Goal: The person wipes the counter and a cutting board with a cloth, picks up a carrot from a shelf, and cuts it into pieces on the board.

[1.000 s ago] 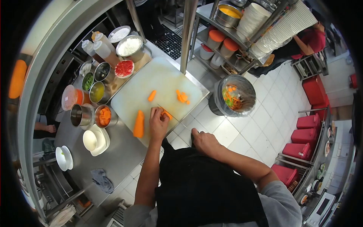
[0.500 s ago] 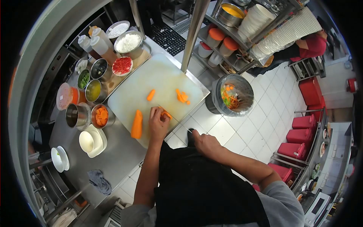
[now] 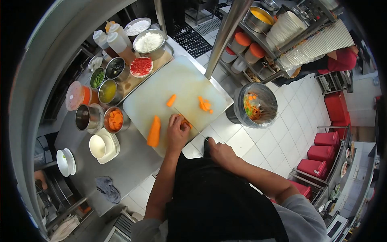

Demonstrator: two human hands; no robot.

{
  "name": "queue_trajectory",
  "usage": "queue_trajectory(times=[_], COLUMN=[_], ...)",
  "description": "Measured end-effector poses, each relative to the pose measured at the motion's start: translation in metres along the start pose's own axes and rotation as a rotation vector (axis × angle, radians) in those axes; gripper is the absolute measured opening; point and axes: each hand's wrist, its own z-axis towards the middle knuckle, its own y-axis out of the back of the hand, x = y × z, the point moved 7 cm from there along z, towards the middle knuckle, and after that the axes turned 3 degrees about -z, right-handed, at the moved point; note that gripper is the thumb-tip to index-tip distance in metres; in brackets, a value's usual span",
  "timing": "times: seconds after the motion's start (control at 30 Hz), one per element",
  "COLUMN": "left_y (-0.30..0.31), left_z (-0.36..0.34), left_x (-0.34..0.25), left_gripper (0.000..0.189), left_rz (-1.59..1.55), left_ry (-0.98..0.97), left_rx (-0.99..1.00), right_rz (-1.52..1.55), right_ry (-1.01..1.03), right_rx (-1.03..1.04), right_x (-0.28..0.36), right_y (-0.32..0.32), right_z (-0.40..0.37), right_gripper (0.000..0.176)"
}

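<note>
My left hand (image 3: 178, 131) presses its curled fingers on a piece of carrot (image 3: 185, 121) near the right edge of the white cutting board (image 3: 151, 90). In my right hand (image 3: 221, 153) is the handle of a knife (image 3: 200, 134), whose thin blade reaches across the board beside my left fingers. A large peeled carrot (image 3: 154, 132) lies to the left of my left hand. Farther up the board are a small carrot chunk (image 3: 171, 100) and a group of cut carrot pieces (image 3: 204, 104).
Left of the board stand metal containers, one with carrot slices (image 3: 115, 120), squeeze bottles (image 3: 117, 42) and white bowls (image 3: 97, 147). A lined bin (image 3: 262, 107) with scraps is on the floor at right. A metal post (image 3: 225, 38) rises behind the board. A person (image 3: 342, 58) is at upper right.
The view has shifted, so the board and containers appear farther right. My left hand stays on the carrot piece, and my right hand still holds the knife.
</note>
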Motion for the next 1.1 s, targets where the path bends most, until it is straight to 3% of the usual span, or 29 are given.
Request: queue_trajectory(times=[0.2, 0.23, 0.27, 0.3, 0.33, 0.37, 0.43, 0.57, 0.63, 0.67, 0.73, 0.77, 0.83, 1.03, 1.1], left_y=[0.002, 0.001, 0.002, 0.007, 0.011, 0.019, 0.022, 0.017, 0.013, 0.011, 0.022, 0.016, 0.014, -0.011, -0.003], left_z=[-0.001, -0.001, 0.004, 0.006, 0.007, 0.01, 0.017, 0.025, 0.026, 0.022, 0.018, 0.012, 0.004, -0.008, -0.005], left_x=[0.003, 0.003, -0.001, -0.012, -0.023, -0.028, -0.048, -0.034, -0.026, -0.023, -0.012, -0.013, -0.01, -0.001, -0.014], left_gripper=[0.024, 0.027, 0.027, 0.029, 0.032, 0.032, 0.04, 0.039, 0.034, 0.034, 0.029, 0.029, 0.032, 0.028, 0.024], left_rz=[-0.104, -0.108, -0.111, 0.009, 0.128, 0.129, 0.308, 0.305, 0.494, 0.499, 0.372, 0.374, 0.297, -0.005, 0.047], left_ry=[0.148, 0.188, 0.169, 0.025, -0.115, -0.12, -0.354, -0.317, -0.244, -0.244, -0.068, -0.071, 0.047, 0.238, 0.17], left_rx=[0.038, 0.054, 0.058, 0.073, 0.087, 0.099, 0.276, 0.495, 0.6, 0.599, 0.338, 0.345, 0.173, 0.208, 0.199], right_rz=[0.066, 0.146, 0.218, 0.258, 0.26, 0.26, 0.243, 0.238, 0.242, 0.244, 0.253, 0.236, 0.208, 0.17, 0.174], right_ry=[0.037, 0.073, 0.115, 0.129, 0.12, 0.111, 0.105, 0.133, 0.114, 0.094, 0.074, 0.044, 0.004, 0.046, 0.05], right_rx=[-0.079, 0.012, 0.095, 0.133, 0.104, 0.094, 0.064, -0.021, -0.042, -0.061, -0.083, -0.069, -0.054, -0.113, -0.12], right_x=[-0.013, -0.022, -0.03, -0.035, -0.042, -0.047, -0.055, -0.06, -0.059, -0.058, -0.055, -0.052, -0.049, -0.032, -0.028], right_y=[-0.015, -0.013, -0.004, 0.006, 0.017, 0.024, 0.032, 0.024, 0.018, 0.015, 0.009, 0.003, -0.011, -0.024, -0.021], right_z=[0.016, 0.019, 0.024, 0.025, 0.022, 0.022, 0.019, 0.015, 0.008, 0.004, -0.001, -0.003, -0.005, 0.006, 0.007], right_gripper=[0.028, 0.03, 0.032, 0.032, 0.03, 0.03, 0.028, 0.025, 0.026, 0.027, 0.028, 0.029, 0.031, 0.033, 0.033])
